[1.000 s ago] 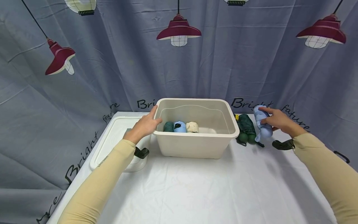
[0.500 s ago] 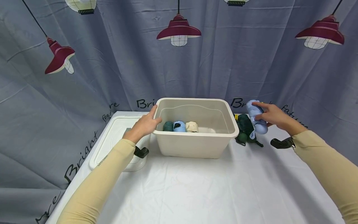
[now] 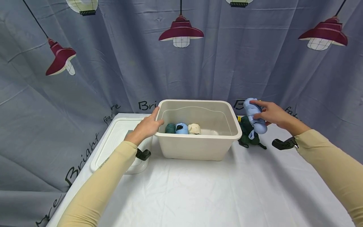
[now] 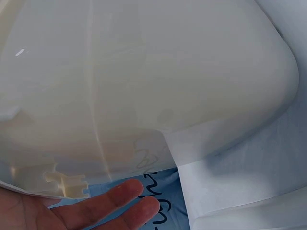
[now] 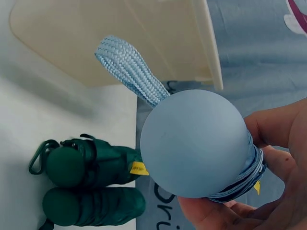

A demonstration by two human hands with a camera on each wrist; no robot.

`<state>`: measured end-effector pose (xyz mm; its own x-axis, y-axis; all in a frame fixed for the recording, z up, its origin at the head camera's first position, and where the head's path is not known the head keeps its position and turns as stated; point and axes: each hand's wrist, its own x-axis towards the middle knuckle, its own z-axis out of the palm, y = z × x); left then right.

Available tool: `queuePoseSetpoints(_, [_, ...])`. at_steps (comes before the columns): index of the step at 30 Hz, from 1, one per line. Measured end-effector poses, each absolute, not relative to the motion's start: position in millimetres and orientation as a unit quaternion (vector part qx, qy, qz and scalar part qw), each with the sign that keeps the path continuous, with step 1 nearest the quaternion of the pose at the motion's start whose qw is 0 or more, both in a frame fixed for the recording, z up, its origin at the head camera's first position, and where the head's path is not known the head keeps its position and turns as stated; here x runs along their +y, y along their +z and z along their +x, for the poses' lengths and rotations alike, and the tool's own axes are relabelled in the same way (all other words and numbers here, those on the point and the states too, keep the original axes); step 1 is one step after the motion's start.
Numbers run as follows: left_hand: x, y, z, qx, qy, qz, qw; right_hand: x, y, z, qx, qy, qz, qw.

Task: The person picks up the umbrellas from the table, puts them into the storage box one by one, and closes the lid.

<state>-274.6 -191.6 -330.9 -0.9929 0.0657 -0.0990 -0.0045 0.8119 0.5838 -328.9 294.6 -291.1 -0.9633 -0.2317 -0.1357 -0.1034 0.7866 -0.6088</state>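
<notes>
My right hand (image 3: 276,116) grips a light blue folded umbrella (image 3: 258,126), fingers and thumb curled round its side. It is raised at a tilt above the table, with its round end and braided wrist strap (image 5: 127,64) facing the camera in the right wrist view. Below it lie two dark green folded umbrellas (image 5: 96,206), side by side with a yellow tag on one. My left hand (image 3: 146,127) rests at the left rim of a cream plastic bin (image 3: 195,148), its fingers (image 4: 122,194) straight along the outside. Inside the bin stand rolled umbrellas: green (image 3: 170,128), blue (image 3: 181,128) and cream (image 3: 194,129).
A white lid (image 3: 113,132) lies on the table left of the bin, partly under my left forearm. White cloth covers the table (image 3: 198,192). A grey-blue curtain (image 3: 136,63) printed with lamps hangs right behind it. The green umbrellas lie close to the bin's right side.
My right hand has lifted the blue umbrella from beside the green ones and carried it up and left, over them. The left hand has stayed at the bin's rim.
</notes>
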Motion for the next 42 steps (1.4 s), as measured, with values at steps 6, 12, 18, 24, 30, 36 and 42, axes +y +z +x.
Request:
queuePoseSetpoints(6, [-191,-332,-275,0.950,0.306,0.017,0.053,286,-282,-325,0.937,-0.318,-0.100,0.101])
queuePoseSetpoints(12, [-192,-331,-274,0.950,0.307,0.014,0.056,277,-276,-322,0.940,-0.308,-0.104,0.099])
queuePoseSetpoints(18, [-192,-331,-274,0.949,0.309,0.013,0.061,269,-270,-320,0.941,-0.303,-0.114,0.098])
queuePoseSetpoints(24, [-191,-331,-274,0.950,0.305,0.013,0.058,258,-262,-318,0.943,-0.292,-0.125,0.098])
queuePoseSetpoints(30, [-192,-330,-274,0.951,0.304,0.011,0.058,244,-256,-316,0.942,-0.290,-0.137,0.103])
queuePoseSetpoints(36, [-192,-331,-275,0.952,0.301,0.010,0.056,231,-253,-319,0.940,-0.290,-0.143,0.109])
queuePoseSetpoints(42, [-193,-332,-276,0.952,0.300,0.014,0.056,217,-248,-321,0.941,-0.279,-0.147,0.121])
